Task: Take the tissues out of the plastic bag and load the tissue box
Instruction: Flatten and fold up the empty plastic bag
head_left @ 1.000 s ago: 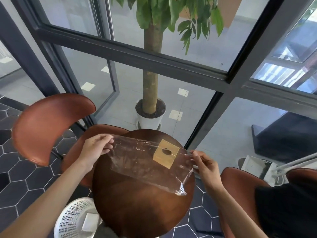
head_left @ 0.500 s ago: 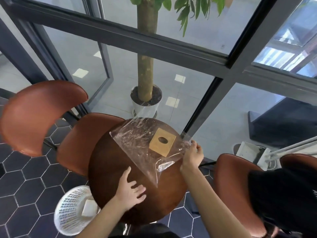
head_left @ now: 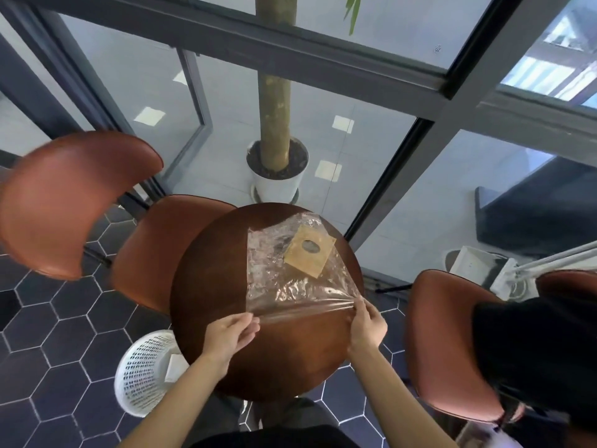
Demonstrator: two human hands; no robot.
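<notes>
A clear, crinkled plastic bag [head_left: 281, 279] lies flat on the round brown table [head_left: 213, 286], with a tan square label with a hole [head_left: 309, 251] on its far part. My left hand [head_left: 231, 334] pinches the bag's near left corner. The near right corner is pinched by my right hand [head_left: 366, 324], and the near edge is stretched taut between the two. The bag looks empty. No tissues and no tissue box are in view on the table.
A white mesh basket [head_left: 145, 373] with a white object inside stands on the floor at the table's left. Brown chairs stand left [head_left: 77, 202] and right [head_left: 449, 344]. A potted tree [head_left: 277, 169] stands behind the table by the glass wall.
The bag has been laid flat on the table and turned. My left hand left the tabletop and took the near left corner; my right hand shifted to the near right corner.
</notes>
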